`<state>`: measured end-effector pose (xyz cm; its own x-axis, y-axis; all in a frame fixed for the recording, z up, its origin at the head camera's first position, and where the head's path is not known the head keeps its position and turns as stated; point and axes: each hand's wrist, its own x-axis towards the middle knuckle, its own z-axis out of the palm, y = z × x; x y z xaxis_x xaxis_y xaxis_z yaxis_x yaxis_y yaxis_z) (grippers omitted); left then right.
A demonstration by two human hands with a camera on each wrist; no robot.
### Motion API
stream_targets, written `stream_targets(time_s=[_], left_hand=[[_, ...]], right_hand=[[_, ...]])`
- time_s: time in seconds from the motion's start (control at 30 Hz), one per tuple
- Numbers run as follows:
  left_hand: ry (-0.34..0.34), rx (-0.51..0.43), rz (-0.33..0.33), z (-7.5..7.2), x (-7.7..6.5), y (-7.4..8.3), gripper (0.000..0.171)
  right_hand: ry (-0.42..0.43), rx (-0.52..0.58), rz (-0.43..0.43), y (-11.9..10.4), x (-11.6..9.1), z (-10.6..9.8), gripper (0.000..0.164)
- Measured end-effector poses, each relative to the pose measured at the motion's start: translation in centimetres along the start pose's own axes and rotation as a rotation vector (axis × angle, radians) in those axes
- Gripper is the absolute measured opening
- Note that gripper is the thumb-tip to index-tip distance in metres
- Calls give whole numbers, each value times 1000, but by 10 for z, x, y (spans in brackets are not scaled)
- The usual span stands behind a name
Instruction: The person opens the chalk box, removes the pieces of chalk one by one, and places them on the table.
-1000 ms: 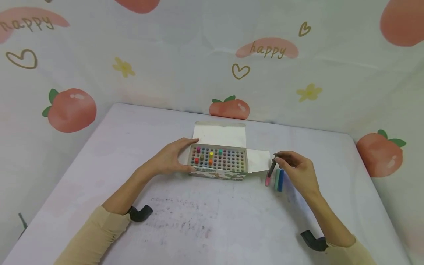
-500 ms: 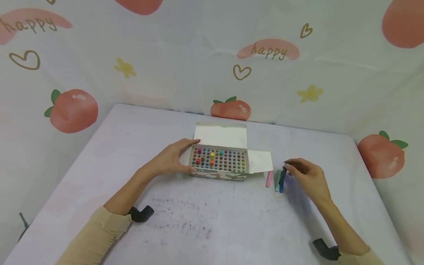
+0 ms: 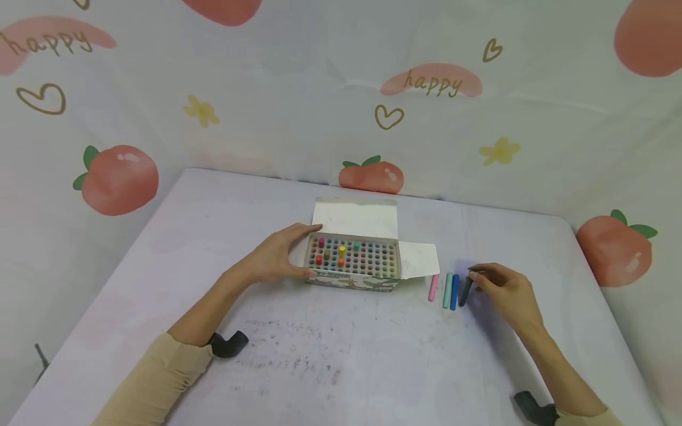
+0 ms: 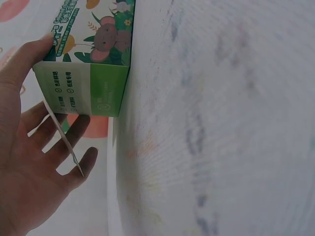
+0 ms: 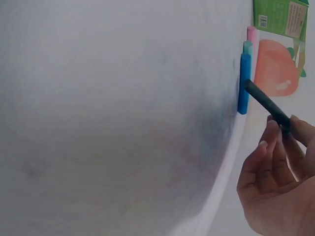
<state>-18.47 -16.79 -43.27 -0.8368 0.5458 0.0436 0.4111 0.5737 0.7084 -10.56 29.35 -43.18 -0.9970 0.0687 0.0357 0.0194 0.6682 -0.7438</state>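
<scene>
An open cardboard chalk box [image 3: 351, 281] stands mid-table, filled with rows of holes or stick ends and several brightly coloured chalk tips standing out. My left hand [image 3: 272, 255] holds its left end, thumb at the near corner, index finger at the far one. In the left wrist view the other fingers spread behind a side flap [image 4: 61, 137]. My right hand [image 3: 511, 299] pinches the upper end of a black chalk stick [image 5: 266, 103], tilted, its lower end at or near the tabletop. Just left of it lie a blue chalk [image 3: 454, 291], a mint-green chalk [image 3: 447, 290] and a pink chalk [image 3: 433, 288].
The box's lid [image 3: 355, 218] is folded back, and a white end flap [image 3: 418, 259] sticks out to the right, close to the pink chalk. Coloured smudges mark the white tabletop [image 3: 293, 367]. A patterned cloth [image 3: 266, 77] hangs behind the table.
My right hand has carried the black chalk rightward and down, from above the pink chalk, past the green and blue ones, to the blue one's right side. The left hand stays on the box.
</scene>
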Motion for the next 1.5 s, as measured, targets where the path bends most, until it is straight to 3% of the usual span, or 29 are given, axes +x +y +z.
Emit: stream_targets(time_s=[0.6,0.97,1.23,1.5], left_hand=[[0,21,-10,0,-1,4,97],[-1,14,-9,0,-1,3,98],[-7,1,-3,2,1,3,97],[0,2,-2,2,1,1,98]], right_hand=[[-92,-28,99,14,6,0,40],[-77,-33,85,18,6,1,38],[-49,-22,57,4,2,-3,38],[-17,62,-20,-13,6,0,35]])
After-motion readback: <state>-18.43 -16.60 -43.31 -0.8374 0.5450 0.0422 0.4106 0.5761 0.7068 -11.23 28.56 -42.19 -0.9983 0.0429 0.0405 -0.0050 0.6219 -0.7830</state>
